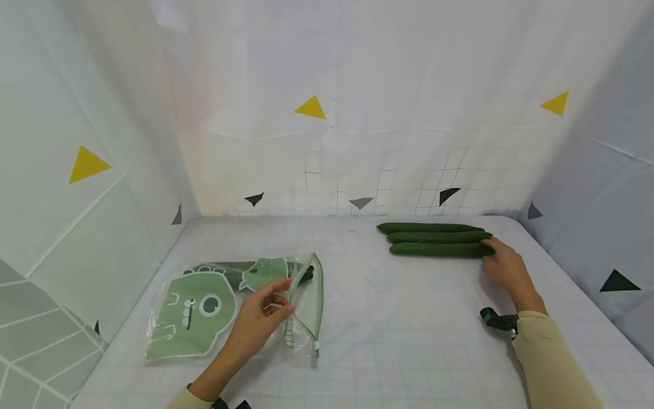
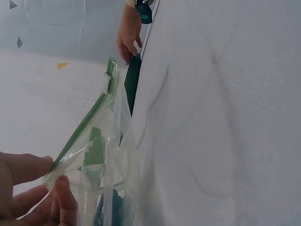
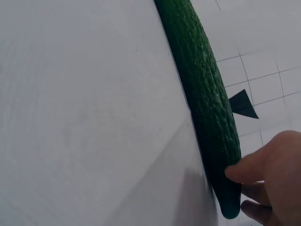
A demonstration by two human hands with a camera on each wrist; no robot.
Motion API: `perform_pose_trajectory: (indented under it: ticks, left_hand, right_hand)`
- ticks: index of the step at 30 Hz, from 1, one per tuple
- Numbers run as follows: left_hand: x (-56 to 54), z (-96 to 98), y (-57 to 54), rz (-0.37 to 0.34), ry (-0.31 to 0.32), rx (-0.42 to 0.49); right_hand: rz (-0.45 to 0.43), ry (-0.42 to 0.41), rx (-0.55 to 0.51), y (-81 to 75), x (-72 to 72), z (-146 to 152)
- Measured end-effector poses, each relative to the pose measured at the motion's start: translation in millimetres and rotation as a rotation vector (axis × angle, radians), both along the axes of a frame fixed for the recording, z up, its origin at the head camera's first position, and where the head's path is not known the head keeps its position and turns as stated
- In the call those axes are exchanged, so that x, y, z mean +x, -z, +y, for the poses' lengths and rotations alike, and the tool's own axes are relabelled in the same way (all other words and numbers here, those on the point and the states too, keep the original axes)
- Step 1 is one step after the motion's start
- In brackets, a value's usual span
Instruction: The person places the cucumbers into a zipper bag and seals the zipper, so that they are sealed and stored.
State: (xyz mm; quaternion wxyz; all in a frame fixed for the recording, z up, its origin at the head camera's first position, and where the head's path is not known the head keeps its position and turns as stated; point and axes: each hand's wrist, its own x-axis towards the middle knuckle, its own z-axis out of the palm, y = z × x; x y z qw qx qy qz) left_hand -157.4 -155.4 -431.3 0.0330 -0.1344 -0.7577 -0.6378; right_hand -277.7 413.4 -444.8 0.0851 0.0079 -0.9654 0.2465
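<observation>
My left hand (image 1: 260, 315) pinches the rim of a clear zip bag (image 1: 191, 318) printed with green cartoon figures. The bag's green-edged mouth (image 1: 320, 289) stands open toward the right, with a white slider at its near corner. Inside lies a dark green cucumber (image 1: 306, 274), partly hidden behind the print. On the right, three cucumbers lie side by side near the back of the table. My right hand (image 1: 506, 270) grips the right end of the nearest cucumber (image 1: 439, 249), thumb on its near side and fingers over the far side in the right wrist view (image 3: 202, 94).
The white table (image 1: 378, 341) has a faint grid. White sheets (image 1: 388, 68) with yellow and dark triangles rise behind it and on both sides. Two more cucumbers (image 1: 434, 228) lie just behind the gripped one.
</observation>
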Motion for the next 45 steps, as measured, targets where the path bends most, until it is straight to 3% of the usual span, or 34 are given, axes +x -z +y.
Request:
perform_pose_trajectory:
  ticks: [6, 18, 23, 30, 37, 40, 45]
  left_hand:
    - [-0.5, 0.2, 0.3, 0.009, -0.001, -0.002]
    - [1.2, 1.3, -2.3, -0.001, -0.030, 0.001]
    - [1.4, 1.3, -1.4, 0.017, -0.026, 0.012]
    - [1.2, 1.6, -1.3, 0.036, -0.025, 0.013]
    - [1.8, 1.4, -3.0, -0.003, -0.040, 0.008]
    - [2.3, 1.4, -3.6, 0.002, -0.035, 0.012]
    - [2.0, 1.4, -3.2, 0.010, -0.027, 0.015]
  right_hand:
    - [-0.019, -0.015, 0.004, 0.3, 1.4, 3.5]
    - [-0.035, -0.093, 0.153, 4.0, 1.8, 22.3]
    - [-0.041, -0.136, 0.131, 3.4, 6.0, 31.4]
    - [-0.048, -0.123, 0.073, 3.1, 11.0, 36.2]
    - [-0.089, -0.245, 0.069, 0.0, 9.9, 31.6]
    - [-0.094, -0.261, 0.111, -0.1, 7.8, 28.2]
    - [-0.066, -0.221, 0.237, -4.8, 7.1, 23.4]
